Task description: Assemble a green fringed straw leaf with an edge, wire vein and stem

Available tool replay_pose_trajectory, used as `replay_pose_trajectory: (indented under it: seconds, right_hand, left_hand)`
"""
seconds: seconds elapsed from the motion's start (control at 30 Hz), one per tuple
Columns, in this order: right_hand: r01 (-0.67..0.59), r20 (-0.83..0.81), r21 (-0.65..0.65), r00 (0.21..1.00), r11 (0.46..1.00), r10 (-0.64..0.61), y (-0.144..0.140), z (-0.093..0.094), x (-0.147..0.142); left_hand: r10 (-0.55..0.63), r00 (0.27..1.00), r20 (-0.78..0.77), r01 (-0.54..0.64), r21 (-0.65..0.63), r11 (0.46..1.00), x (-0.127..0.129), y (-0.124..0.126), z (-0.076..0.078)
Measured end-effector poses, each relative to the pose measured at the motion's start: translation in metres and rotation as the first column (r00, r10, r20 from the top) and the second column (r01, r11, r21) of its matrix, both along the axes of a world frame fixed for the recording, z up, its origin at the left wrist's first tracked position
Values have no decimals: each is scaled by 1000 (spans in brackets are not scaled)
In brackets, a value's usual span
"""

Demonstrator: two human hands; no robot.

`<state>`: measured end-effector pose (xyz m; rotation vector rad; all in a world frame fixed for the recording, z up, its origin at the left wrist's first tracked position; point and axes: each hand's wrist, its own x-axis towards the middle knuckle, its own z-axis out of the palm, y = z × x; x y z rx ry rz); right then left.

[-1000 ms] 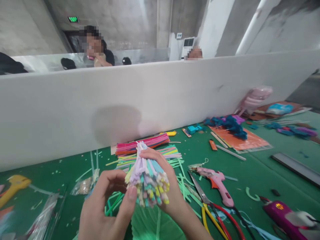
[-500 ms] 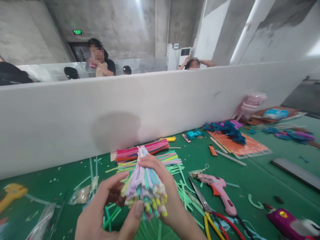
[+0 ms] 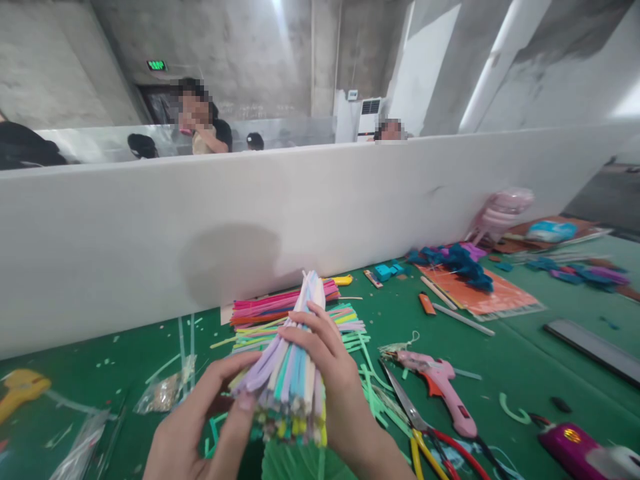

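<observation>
A thick bundle of pastel pipe cleaners (image 3: 295, 367) in lilac, blue, mint, cream and yellow is held between my hands, cut ends toward me and the far end tilted up. My right hand (image 3: 345, 387) wraps its right side, fingers laid over the top. With thumb and fingers, my left hand (image 3: 210, 407) pinches lilac stems at the bundle's lower left. Below the bundle a green leaf-like sheet (image 3: 300, 460) shows in part. Behind it lie more pastel pipe cleaners (image 3: 350, 320) and a pink and red pile (image 3: 260, 310).
To the right are scissors (image 3: 405, 397), a pink glue gun (image 3: 440, 380), yellow-and-red-handled pliers (image 3: 425, 457) and a lighter (image 3: 427, 303). A yellow glue gun (image 3: 23, 390) and plastic bag (image 3: 163, 393) lie left. A white partition (image 3: 300, 213) closes the back; people sit beyond.
The bundle has tipped up and its far end stands higher. My right fingers have spread over its top, and my left hand has shifted left with some lilac stems.
</observation>
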<state>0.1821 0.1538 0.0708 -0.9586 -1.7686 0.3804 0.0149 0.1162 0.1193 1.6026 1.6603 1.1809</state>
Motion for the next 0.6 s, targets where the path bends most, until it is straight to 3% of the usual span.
replay_pose_trajectory:
  seconds: [0.1, 0.17, 0.3, 0.43, 0.5, 0.6]
  right_hand:
    - [-23, 97, 38, 995, 999, 20, -3, 1, 2]
    - [-68, 168, 49, 984, 996, 59, -5, 3, 3]
    - [-159, 260, 43, 955, 986, 142, -9, 9, 0]
    - [-194, 285, 26, 942, 981, 179, -8, 14, 1]
    - [-123, 331, 40, 938, 992, 103, -4, 13, 7]
    - [89, 450, 116, 883, 989, -132, 2, 8, 24]
  left_hand:
    - [-195, 947, 254, 231, -122, 965, -14, 11, -10]
    - [-256, 889, 379, 341, -176, 923, -18, 17, -14]
    - [-274, 871, 408, 403, -272, 874, -13, 20, -15]
    - [-268, 861, 433, 418, -300, 857, -11, 23, -15]
    - [-274, 849, 452, 438, -311, 844, -13, 25, -17]
    - [-385, 837, 388, 515, -320, 795, -19, 25, -19]
